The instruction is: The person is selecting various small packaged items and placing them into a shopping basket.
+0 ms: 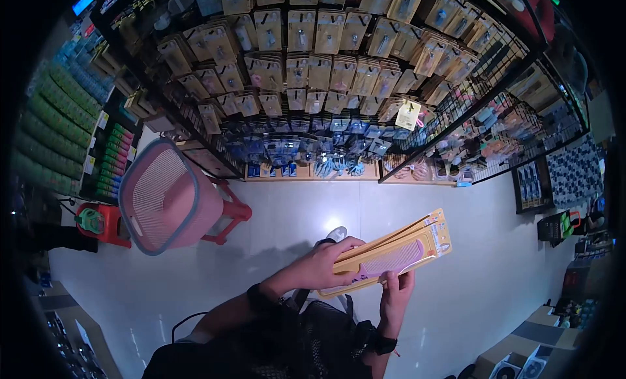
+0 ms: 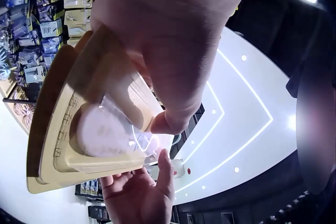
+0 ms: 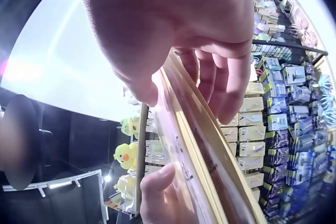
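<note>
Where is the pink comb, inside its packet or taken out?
Inside. The pink comb lies under clear plastic on its yellow card packet, gripped by the left hand and right hand.

Head view: wire rack [image 1: 505,56] of carded goods, 12 o'clock. Pink mesh chair [image 1: 166,196] at 9 o'clock, red stool [image 1: 233,213] just beside it. Cardboard boxes [image 1: 521,353], 4 o'clock.

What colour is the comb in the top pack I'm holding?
The comb is pinkish-purple, in a yellow-orange pack; the head view shows it best.
</note>
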